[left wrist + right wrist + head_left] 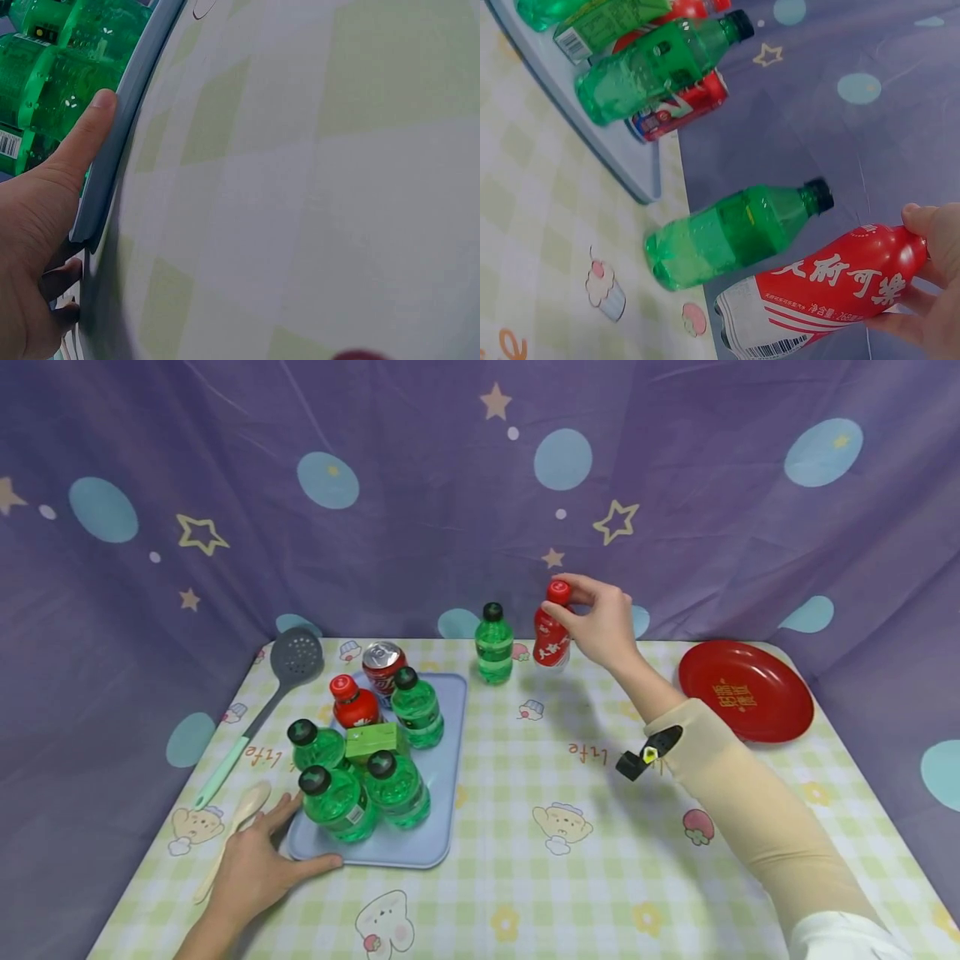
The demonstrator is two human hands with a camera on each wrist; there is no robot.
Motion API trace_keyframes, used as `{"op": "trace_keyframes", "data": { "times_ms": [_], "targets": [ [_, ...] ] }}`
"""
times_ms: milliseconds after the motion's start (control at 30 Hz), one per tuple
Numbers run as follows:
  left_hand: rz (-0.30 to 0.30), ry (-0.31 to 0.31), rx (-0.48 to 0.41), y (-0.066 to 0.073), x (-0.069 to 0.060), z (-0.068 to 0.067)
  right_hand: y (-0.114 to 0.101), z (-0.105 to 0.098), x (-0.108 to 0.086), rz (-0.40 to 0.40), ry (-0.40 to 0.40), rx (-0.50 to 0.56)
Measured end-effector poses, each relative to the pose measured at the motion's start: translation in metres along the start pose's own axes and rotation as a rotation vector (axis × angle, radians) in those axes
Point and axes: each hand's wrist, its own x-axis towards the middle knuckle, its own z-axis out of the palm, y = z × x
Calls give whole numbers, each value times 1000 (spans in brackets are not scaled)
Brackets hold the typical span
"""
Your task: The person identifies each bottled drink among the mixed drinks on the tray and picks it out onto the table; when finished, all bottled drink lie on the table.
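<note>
My right hand holds a red cola bottle near its cap, between thumb and fingers. The bottle is nearly upright near the back edge; I cannot tell whether its base touches the cloth. Just left of it stands a green soda bottle with a black cap. My left hand rests at the near-left corner of a light-blue tray, its straight thumb on the rim. On the tray are several green bottles, a red-capped bottle, a cola can and a green box.
A red oval plate lies at the back right. Left of the tray lie a grey skimmer with a mint handle and a pale spoon, partly behind my left hand. A purple curtain rises behind the checked tablecloth.
</note>
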Motion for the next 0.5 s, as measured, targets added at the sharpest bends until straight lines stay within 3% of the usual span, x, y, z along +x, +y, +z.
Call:
{"op": "trace_keyframes", "data": {
  "times_ms": [500],
  "targets": [
    [22,33,-3,-2,0,2,20,5,-1,109,-13,33]
  ]
}}
